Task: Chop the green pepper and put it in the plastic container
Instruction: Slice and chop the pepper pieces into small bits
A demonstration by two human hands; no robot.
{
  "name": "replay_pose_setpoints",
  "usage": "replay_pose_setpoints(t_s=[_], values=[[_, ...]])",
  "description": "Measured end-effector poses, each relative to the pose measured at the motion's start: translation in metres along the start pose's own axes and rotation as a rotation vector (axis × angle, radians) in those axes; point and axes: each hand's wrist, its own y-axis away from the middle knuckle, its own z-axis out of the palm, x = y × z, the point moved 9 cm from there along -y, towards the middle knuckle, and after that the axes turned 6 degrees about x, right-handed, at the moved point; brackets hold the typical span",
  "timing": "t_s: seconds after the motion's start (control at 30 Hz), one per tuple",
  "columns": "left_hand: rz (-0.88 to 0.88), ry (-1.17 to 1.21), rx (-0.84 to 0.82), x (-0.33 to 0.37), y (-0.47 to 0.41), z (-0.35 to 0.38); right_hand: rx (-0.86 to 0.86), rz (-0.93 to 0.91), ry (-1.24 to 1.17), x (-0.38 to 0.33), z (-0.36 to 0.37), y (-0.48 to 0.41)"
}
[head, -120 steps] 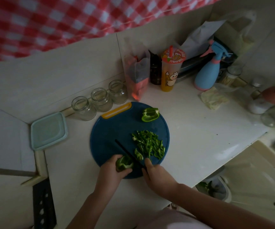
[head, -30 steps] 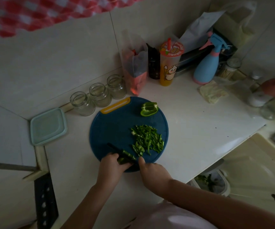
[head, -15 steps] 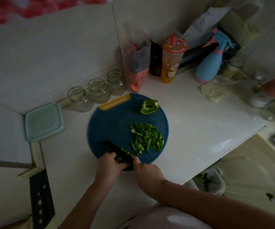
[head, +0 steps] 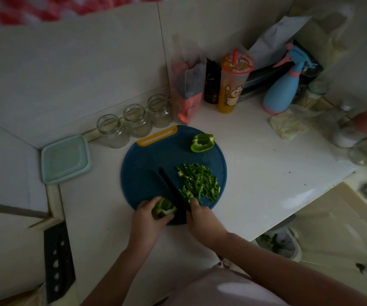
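A round blue cutting board (head: 151, 160) lies on the white counter. My left hand (head: 147, 219) grips a green pepper piece (head: 163, 208) at the board's near edge. My right hand (head: 202, 219) holds a black knife (head: 170, 186) whose blade points up and left, beside that piece. A pile of chopped pepper strips (head: 199, 183) sits on the board's right half. Another pepper chunk (head: 202, 143) rests at the far right of the board. The pale green plastic container (head: 65, 159) stands to the left, with its lid on.
Three empty glass jars (head: 137, 120) line the wall behind the board. A red bag (head: 187, 93), dark bottle, drink cup (head: 233, 85) and blue spray bottle (head: 284, 89) stand further back. A black cleaver (head: 56, 261) lies at the left. The counter edge drops off on the right.
The knife blade has lifted and swung forward over the board. The pepper piece under my left hand shows more now than half a second ago.
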Motion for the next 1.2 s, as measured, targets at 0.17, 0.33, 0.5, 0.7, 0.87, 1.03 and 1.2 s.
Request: replay_pose_setpoints(t_s=[0.17,0.33,0.5,0.7,0.87,1.03,1.2], values=[[0.016,-0.02,0.012,0.006,0.001,0.0,0.029,-0.073,0.085,0.005,-0.009,0.01],[0.01,-0.038,0.019,0.01,0.001,-0.004,0.022,-0.191,0.222,-0.008,-0.005,0.023],[0.003,-0.042,0.027,0.01,0.0,-0.004,0.008,-0.252,0.341,-0.013,0.002,0.028],[-0.012,-0.054,0.038,0.012,-0.001,-0.004,-0.012,-0.269,0.406,-0.011,0.004,0.029],[-0.022,-0.072,0.032,0.011,-0.003,-0.003,-0.013,-0.259,0.404,-0.008,0.005,0.026],[-0.044,-0.061,0.017,0.01,-0.004,-0.003,-0.042,-0.241,0.386,-0.006,0.009,0.021],[-0.05,-0.06,-0.002,0.009,-0.006,-0.003,-0.061,-0.218,0.372,-0.005,0.012,0.019]])
